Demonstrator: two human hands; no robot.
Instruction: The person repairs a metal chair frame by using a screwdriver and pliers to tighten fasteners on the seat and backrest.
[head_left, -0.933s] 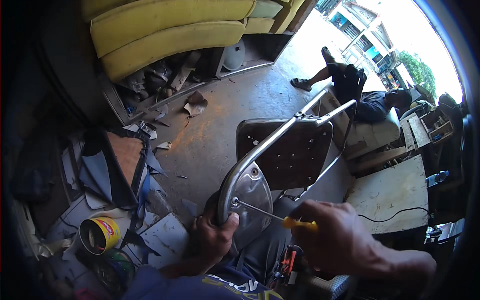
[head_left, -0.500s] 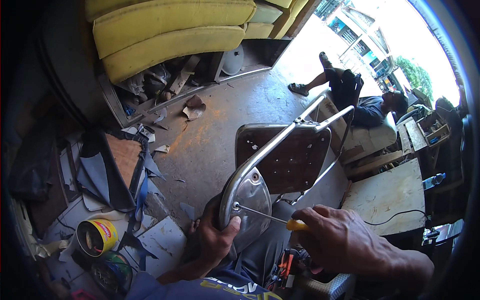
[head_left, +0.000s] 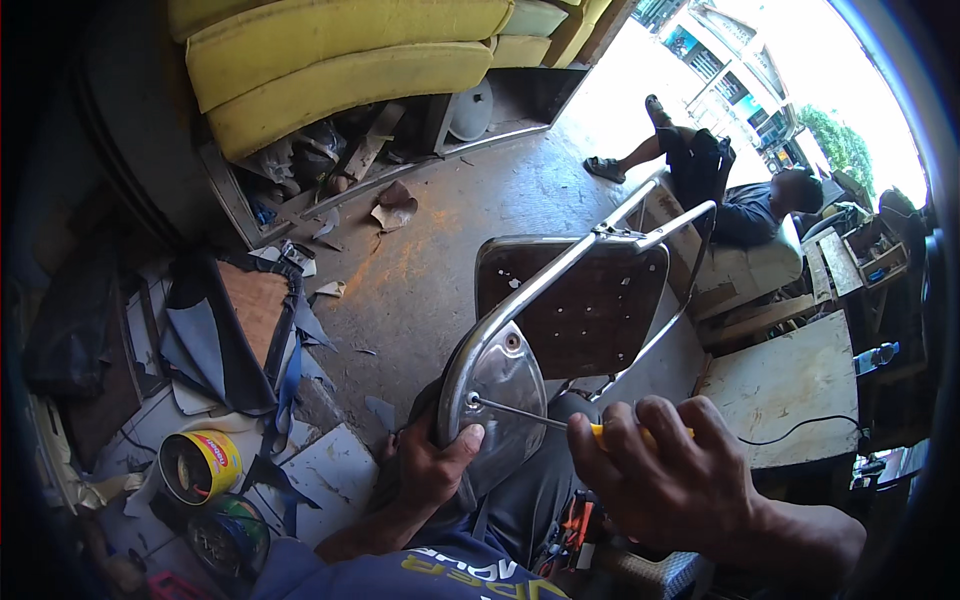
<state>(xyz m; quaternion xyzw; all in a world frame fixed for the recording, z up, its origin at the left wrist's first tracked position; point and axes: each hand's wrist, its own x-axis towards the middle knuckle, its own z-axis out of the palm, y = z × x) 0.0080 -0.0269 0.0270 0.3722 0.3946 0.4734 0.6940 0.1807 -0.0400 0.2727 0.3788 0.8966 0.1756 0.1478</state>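
A metal-tube folding chair (head_left: pixel 548 277) leans across my lap with its backrest end toward me. The backrest carries a shiny metal plate (head_left: pixel 508 372), and the dark underside of the seat (head_left: pixel 580 310) shows beyond it. My left hand (head_left: pixel 437 462) grips the backrest rim, thumb on the front and the other fingers mostly hidden behind. In my right hand (head_left: pixel 690 475) is a screwdriver (head_left: pixel 524 413) with a yellow handle, the fingers curled over it. Its long shaft runs left to a fastener hole at the plate's lower left; the tip meets that spot.
Yellow cushions (head_left: pixel 340 90) are stacked on a shelf at the back. A person (head_left: pixel 735 205) reclines on a padded seat at the right, near a pale board (head_left: pixel 785 395). To the left lie cloth scraps (head_left: pixel 195 345), a yellow tin (head_left: pixel 200 467) and a roll (head_left: pixel 228 540). Pliers (head_left: pixel 570 530) rest beside my lap.
My right hand has turned and shifted right and slightly up on the handle, its fingers now raised and more spread over it. The left hand and the screwdriver tip keep their places.
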